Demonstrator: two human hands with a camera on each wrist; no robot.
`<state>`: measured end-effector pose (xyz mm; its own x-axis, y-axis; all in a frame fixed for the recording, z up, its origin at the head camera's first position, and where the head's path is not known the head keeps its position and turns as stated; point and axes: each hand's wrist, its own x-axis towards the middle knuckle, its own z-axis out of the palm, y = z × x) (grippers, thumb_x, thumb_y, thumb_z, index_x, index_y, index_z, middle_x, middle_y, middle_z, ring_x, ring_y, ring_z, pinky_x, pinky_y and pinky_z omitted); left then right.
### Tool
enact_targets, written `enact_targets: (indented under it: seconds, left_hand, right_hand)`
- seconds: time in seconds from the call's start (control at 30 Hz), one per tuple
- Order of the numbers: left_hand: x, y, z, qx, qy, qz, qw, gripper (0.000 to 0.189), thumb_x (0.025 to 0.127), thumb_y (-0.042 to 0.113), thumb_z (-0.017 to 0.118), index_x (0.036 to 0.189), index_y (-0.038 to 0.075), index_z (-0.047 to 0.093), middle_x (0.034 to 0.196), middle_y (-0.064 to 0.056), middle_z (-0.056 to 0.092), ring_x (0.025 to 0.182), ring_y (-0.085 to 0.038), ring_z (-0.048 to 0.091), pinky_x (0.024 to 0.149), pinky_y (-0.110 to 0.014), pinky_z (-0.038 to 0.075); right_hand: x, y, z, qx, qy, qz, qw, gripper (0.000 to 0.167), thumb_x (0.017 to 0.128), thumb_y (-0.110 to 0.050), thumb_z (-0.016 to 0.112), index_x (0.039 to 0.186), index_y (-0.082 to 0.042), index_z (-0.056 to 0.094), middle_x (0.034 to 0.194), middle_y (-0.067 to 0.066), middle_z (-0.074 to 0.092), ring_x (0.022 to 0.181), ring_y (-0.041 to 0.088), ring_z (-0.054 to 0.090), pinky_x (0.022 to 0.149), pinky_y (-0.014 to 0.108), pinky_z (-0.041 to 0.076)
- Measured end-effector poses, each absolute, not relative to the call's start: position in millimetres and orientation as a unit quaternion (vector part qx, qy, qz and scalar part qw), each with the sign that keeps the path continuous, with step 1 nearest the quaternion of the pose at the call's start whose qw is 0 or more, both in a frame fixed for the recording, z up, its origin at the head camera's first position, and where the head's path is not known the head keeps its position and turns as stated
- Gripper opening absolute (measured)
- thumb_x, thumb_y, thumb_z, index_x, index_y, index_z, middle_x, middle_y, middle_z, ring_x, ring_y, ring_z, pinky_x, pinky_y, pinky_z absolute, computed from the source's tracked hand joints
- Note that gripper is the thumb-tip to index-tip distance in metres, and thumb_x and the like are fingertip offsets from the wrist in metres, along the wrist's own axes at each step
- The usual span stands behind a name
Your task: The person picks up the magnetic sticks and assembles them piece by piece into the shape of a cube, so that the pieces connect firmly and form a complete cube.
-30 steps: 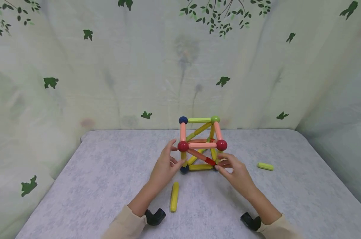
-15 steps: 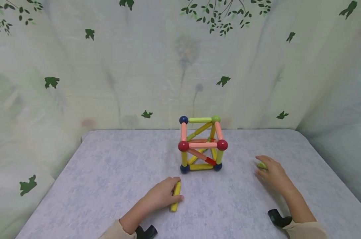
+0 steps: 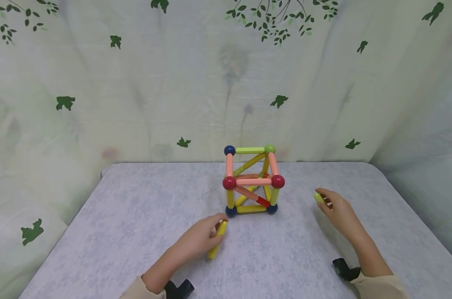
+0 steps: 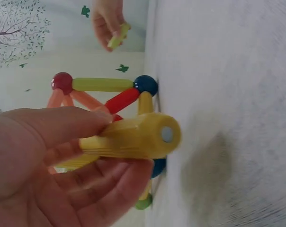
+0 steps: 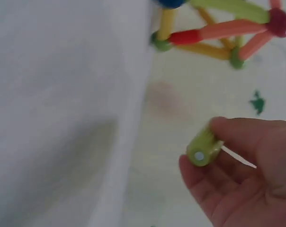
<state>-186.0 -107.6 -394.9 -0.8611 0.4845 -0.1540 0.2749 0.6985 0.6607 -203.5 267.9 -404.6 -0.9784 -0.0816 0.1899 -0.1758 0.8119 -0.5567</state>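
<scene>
My left hand [image 3: 197, 238] pinches a yellow magnetic rod [image 3: 217, 243] between thumb and fingers, in front of the built cube. In the left wrist view the same yellow rod [image 4: 143, 137] shows a silvery magnet at its end, and its shadow falls on the table. Off to the right, my right hand [image 3: 339, 211] pinches a short light green magnetic rod [image 3: 318, 197], whose magnet end also shows in the right wrist view. Between the hands stands a cube frame of rods and balls [image 3: 253, 182], with red balls at the front top and blue balls at the front bottom. Neither hand touches it.
The frame stands on a grey mottled table [image 3: 155, 187]. Behind it hangs a pale curtain [image 3: 196, 83] printed with leaves. A black wrist mount [image 3: 179, 289] sits at the left sleeve and another black mount [image 3: 345, 270] at the right.
Both hands have left the cube frame. The left went down to the yellow rod and has raised and tilted it; the right moved right, took the green rod and lifted it.
</scene>
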Motion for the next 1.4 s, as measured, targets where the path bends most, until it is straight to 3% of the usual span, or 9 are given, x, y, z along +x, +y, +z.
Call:
enact_targets:
  seconds: [0.13, 0.37, 0.57, 0.87, 1.13, 1.23, 1.4]
  left_hand:
    - [-183.7, -107.7, -384.0, 0.243, 0.894, 0.360, 0.107, 0.041, 0.086, 0.015, 0.061, 0.125, 0.012, 0.047, 0.100, 0.000, 0.055, 0.072, -0.010, 0.053, 0.057, -0.022, 0.047]
    - [-180.1, -102.4, -363.7, 0.278, 0.855, 0.434, -0.052, 0.050, 0.083, 0.014, 0.065, 0.128, 0.007, 0.045, 0.106, -0.002, 0.055, 0.080, -0.008, 0.058, 0.065, -0.019, 0.048]
    - [-194.8, -90.7, -344.1, 0.277, 0.794, 0.526, -0.130, 0.046, 0.083, 0.010, 0.064, 0.126, 0.009, 0.046, 0.106, -0.003, 0.056, 0.088, -0.013, 0.059, 0.067, -0.023, 0.050]
    - [-227.8, -69.7, -316.2, 0.240, 0.698, 0.667, -0.104, 0.042, 0.089, 0.008, 0.056, 0.127, 0.014, 0.042, 0.111, -0.010, 0.050, 0.097, -0.022, 0.054, 0.074, -0.037, 0.050]
    - [-260.6, -45.8, -310.0, 0.221, 0.575, 0.787, -0.044, 0.041, 0.091, 0.006, 0.052, 0.128, 0.008, 0.035, 0.115, -0.019, 0.043, 0.100, -0.027, 0.052, 0.081, -0.045, 0.046]
    - [-264.6, -37.9, -310.8, 0.213, 0.557, 0.802, -0.029, 0.041, 0.091, 0.006, 0.051, 0.128, 0.007, 0.033, 0.114, -0.019, 0.042, 0.100, -0.027, 0.051, 0.083, -0.049, 0.043]
    - [-265.9, -31.8, -313.3, 0.197, 0.548, 0.812, -0.024, 0.041, 0.091, 0.005, 0.050, 0.128, 0.006, 0.032, 0.116, -0.016, 0.042, 0.100, -0.025, 0.051, 0.083, -0.046, 0.044]
  right_hand:
    - [-204.2, 243.7, -379.7, 0.106, -0.919, 0.344, 0.157, 0.040, 0.087, -0.005, 0.058, 0.125, -0.002, 0.047, 0.111, 0.014, 0.053, 0.094, 0.026, 0.054, 0.077, 0.040, 0.048]
    - [-212.2, 200.4, -339.8, 0.168, -0.868, 0.413, 0.219, 0.042, 0.083, -0.005, 0.063, 0.124, -0.004, 0.049, 0.107, 0.009, 0.056, 0.095, 0.021, 0.055, 0.078, 0.014, 0.044]
    - [-227.8, 174.4, -328.2, 0.199, -0.852, 0.435, 0.211, 0.043, 0.084, -0.008, 0.063, 0.124, -0.005, 0.048, 0.112, 0.008, 0.055, 0.099, 0.021, 0.055, 0.080, 0.031, 0.047]
    - [-242.2, 160.7, -332.8, 0.205, -0.871, 0.414, 0.168, 0.045, 0.083, -0.004, 0.063, 0.125, -0.005, 0.048, 0.110, 0.010, 0.056, 0.096, 0.024, 0.056, 0.080, 0.038, 0.048]
    - [-242.5, 156.9, -334.1, 0.221, -0.867, 0.426, 0.137, 0.038, 0.080, -0.004, 0.065, 0.116, -0.007, 0.055, 0.098, 0.006, 0.061, 0.081, 0.020, 0.058, 0.056, 0.026, 0.051]
    - [-243.3, 155.7, -334.4, 0.236, -0.861, 0.431, 0.133, 0.033, 0.081, -0.006, 0.064, 0.113, -0.010, 0.057, 0.096, 0.003, 0.061, 0.076, 0.016, 0.057, 0.055, 0.027, 0.050]
    - [-243.7, 153.8, -334.4, 0.244, -0.854, 0.442, 0.126, 0.032, 0.081, -0.006, 0.064, 0.112, -0.012, 0.057, 0.094, 0.001, 0.060, 0.073, 0.014, 0.056, 0.054, 0.028, 0.050]
